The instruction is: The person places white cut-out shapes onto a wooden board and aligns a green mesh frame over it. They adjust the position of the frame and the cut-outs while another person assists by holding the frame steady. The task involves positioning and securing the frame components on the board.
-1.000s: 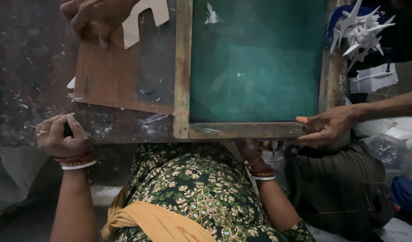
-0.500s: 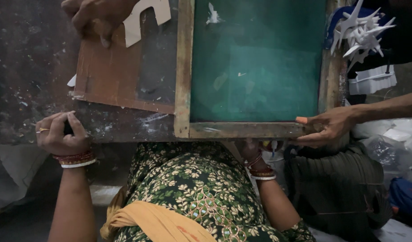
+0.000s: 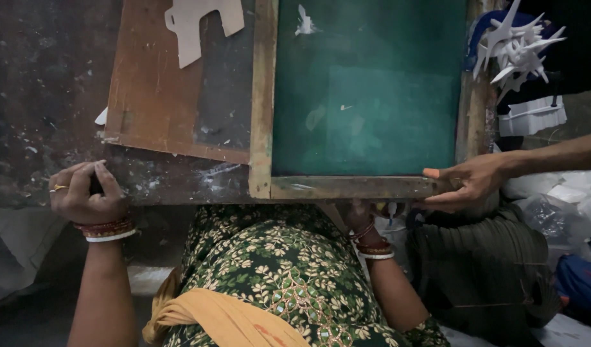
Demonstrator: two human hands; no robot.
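A wooden frame (image 3: 347,187) with green mesh (image 3: 372,96) lies on a dark, paint-flecked table (image 3: 45,115). My left hand (image 3: 83,196) rests against the table's front edge with its fingers curled; I see nothing in it. Only the wrist with bangles and part of the fingers of my right hand (image 3: 361,222) show. The rest is tucked under the frame's near rail, so its grip is hidden. Another person's hand (image 3: 466,183) reaches in from the right and holds the frame's near right corner.
A brown wooden board (image 3: 148,83) lies left of the frame with a white card cutout (image 3: 202,22) on it. White star-shaped pieces (image 3: 517,48) and a white tub (image 3: 533,115) sit at the right. A dark bag (image 3: 482,270) stands by my right side.
Another hand that rested on the white cutout at the top left is gone from view. My own hands and the hand on the frame's corner have stayed put.
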